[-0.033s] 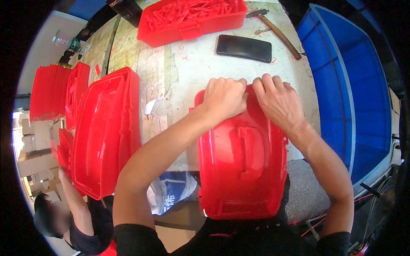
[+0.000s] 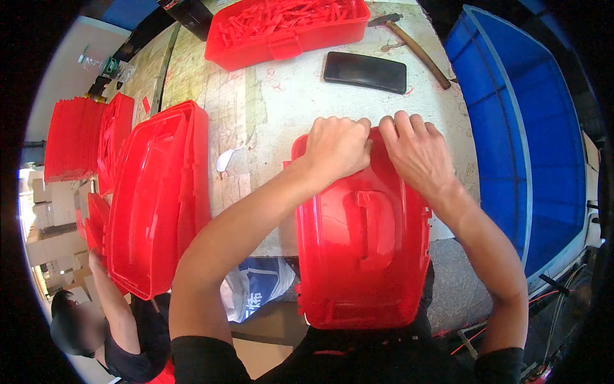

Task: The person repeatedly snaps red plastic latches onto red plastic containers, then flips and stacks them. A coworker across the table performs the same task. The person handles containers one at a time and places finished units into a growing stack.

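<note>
Red case: here it is, the red plastic case (image 2: 342,269), front and centre, its far end over the table (image 2: 275,109) and its near end jutting past the table's near edge towards the person's body, moulded handle uppermost.
Left hand: the left hand (image 2: 339,146) is on the far end, left of the middle, fingers curled in tight; the fingertips are hidden, so I cannot tell whether they grip the rim.
Right hand: and the right hand (image 2: 417,153) sits just beside it, on the far right corner, fingers bent over the edge, tips out of sight, so grip or mere contact I cannot tell.
Far side: a red box (image 2: 275,54) heaped with red strips (image 2: 288,19), a black phone (image 2: 365,72) nearer, and a wooden-handled hammer (image 2: 422,54) to the right.
Left side: more red shells (image 2: 153,205) on the table's left, a white scrap (image 2: 226,159) between them and the case; beyond, a co-worker (image 2: 137,326) with an arm raised.
Right side: a big blue bin (image 2: 495,141) beside the table.
</note>
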### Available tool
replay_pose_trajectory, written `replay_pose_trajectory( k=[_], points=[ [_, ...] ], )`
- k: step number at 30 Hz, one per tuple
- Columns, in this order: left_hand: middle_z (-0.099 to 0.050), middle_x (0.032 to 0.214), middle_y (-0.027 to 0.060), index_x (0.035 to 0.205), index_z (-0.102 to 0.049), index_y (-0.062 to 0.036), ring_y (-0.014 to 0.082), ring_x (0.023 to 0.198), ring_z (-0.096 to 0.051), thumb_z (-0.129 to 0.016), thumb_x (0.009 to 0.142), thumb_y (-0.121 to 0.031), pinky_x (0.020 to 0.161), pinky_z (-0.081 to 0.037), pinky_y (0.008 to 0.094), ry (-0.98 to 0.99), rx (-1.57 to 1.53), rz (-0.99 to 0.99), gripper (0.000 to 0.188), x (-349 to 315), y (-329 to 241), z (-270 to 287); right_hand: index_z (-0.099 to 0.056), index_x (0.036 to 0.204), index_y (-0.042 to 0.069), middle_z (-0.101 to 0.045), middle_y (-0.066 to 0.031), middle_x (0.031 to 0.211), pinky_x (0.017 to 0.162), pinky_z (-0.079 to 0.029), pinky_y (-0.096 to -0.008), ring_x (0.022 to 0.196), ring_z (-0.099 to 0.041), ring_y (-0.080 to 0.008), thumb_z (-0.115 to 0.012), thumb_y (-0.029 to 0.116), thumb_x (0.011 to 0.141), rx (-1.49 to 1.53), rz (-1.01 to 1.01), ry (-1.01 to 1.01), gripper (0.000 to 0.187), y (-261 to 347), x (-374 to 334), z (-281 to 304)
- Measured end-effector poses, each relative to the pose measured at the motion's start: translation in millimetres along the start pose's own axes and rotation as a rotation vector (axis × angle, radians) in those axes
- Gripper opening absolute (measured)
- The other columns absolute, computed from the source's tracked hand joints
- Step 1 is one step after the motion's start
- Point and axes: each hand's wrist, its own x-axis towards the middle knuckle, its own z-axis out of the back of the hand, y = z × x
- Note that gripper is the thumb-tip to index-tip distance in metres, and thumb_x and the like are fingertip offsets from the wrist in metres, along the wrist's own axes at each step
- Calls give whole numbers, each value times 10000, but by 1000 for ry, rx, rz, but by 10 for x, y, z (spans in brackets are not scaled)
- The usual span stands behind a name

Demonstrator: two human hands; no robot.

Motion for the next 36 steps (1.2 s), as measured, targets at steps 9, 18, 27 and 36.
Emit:
replay_pose_trajectory(
  k=[9, 18, 27, 36],
  points=[
    [-666, 677, 218, 840, -655, -30, 400, 646, -677, -676, 804, -225, 599, -530, 512, -20, 32, -37, 200, -12, 40, -46, -600, 907, 69, -649, -82, 882, 776, -516, -352, 908, -624, -216, -608, 109, 873, -48, 130, -59, 53, 100, -134, 135],
    [-665, 677, 220, 836, -658, -28, 399, 625, -671, -674, 811, -220, 581, -526, 506, -58, -11, -89, 194, -31, 80, -61, -673, 822, 58, -720, -138, 789, 645, -586, -380, 788, -719, -239, -618, 140, 861, 173, -96, 176, 106, 63, 58, 93],
    [-657, 668, 230, 821, -661, -12, 416, 638, -664, -659, 806, -204, 600, -520, 514, -48, -19, -43, 193, 21, 91, -25, -684, 813, 75, -716, -79, 777, 652, -572, -324, 783, -695, -198, -644, 130, 867, -97, 236, 128, 87, -50, 169, 38],
    [-689, 734, 212, 814, -690, -23, 377, 713, -694, -636, 725, -126, 677, -523, 478, -6, -10, 25, 146, 38, 57, -59, -622, 757, 102, -659, -36, 705, 592, -502, -268, 729, -643, -173, -655, 141, 807, -356, 611, 128, 71, -155, 384, 137]
  ],
)
